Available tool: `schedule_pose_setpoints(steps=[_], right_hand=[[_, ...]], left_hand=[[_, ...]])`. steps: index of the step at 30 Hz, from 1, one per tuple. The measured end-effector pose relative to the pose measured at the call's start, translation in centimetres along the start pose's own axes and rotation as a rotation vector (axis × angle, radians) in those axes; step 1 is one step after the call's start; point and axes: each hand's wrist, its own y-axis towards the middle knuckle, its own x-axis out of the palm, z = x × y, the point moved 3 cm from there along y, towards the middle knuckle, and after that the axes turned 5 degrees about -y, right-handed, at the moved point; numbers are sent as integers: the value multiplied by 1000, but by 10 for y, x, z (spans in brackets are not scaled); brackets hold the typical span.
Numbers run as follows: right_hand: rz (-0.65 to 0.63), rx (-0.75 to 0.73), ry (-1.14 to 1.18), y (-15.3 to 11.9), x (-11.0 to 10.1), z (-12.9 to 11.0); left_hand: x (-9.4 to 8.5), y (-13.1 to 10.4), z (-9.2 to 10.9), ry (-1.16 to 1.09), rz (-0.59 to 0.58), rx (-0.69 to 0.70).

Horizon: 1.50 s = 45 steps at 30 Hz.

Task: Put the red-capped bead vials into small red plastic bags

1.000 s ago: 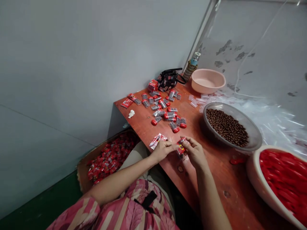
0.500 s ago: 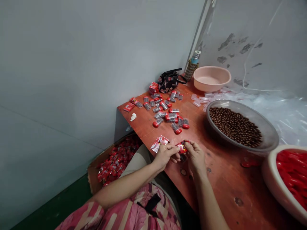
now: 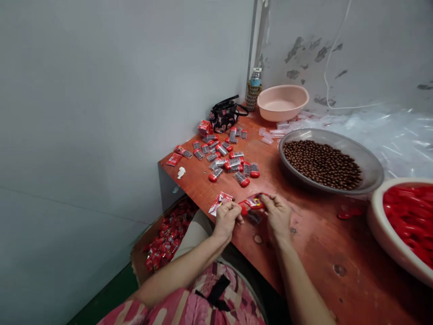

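Note:
Over the table's near edge, my right hand (image 3: 277,215) pinches a small red printed wrapper (image 3: 254,201) with yellow and dark marks. My left hand (image 3: 228,220) is closed at the wrapper's other end, where a narrow red piece shows by its fingertips. Just beyond the left hand lies a red and white printed packet (image 3: 219,201), with a small brown ball at its edge. Below the wrapper, a clear container (image 3: 254,217) lies on the table, partly hidden. Farther off are several clear containers with red caps (image 3: 241,179), filled with dark balls.
A grey bowl of brown balls (image 3: 291,174) and a white basin of red caps (image 3: 377,212) stand on the right. Behind are a pink basin (image 3: 283,113), a floral bag (image 3: 223,118) and a bottle (image 3: 256,79). A carton (image 3: 138,257) of red packets sits below left.
My hands have drawn apart, and the wrapper between them shows more of its length. The left hand has curled tighter. The whole view has shifted, with the table's things appearing farther left.

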Motion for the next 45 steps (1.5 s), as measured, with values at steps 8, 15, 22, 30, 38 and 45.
schedule_pose_setpoints(steps=[8,15,22,30,38,45], right_hand=[[401,-429,-693,25,-49,-21],[-280,-408,-455,-7,4,-25],[-261,-234,-509,6,-12,-21],[-228,-214,-852,-10,-27,-2],[-164,-37,-470,-34,-20,24],[-340,232,74,-49,7,26]], left_hand=[[-15,8,11,-110,20,-27],[-2,13,12,94,-180,-5],[-14,2,2,348,-187,83],[-12,-2,-9,757,-251,254],[-1,2,-17,874,-339,441],[-21,-10,2,926,-329,710]])
